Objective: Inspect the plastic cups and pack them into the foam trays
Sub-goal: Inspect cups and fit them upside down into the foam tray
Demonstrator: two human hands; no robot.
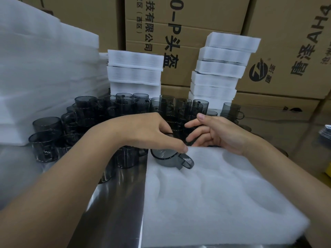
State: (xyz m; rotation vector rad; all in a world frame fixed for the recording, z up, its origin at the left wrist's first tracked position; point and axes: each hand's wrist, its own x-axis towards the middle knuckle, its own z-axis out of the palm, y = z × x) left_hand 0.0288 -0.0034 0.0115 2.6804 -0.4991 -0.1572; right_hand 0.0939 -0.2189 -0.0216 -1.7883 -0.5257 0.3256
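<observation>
Our left hand (152, 133) seems to pinch a tilted cup (168, 161); seat it level in the foam tray (215, 203) beneath our grip; right hand (220, 133) wide.

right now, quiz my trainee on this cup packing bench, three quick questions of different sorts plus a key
1. True or false: every pocket of the white foam tray holds a cup.
2. Which pocket holds the tray's one smoky grey plastic cup? A) far-left B) near-right C) centre
3. Which hand's thumb meets that cup's rim?
Key: 1 false; 2 A; 3 the left hand.
</observation>
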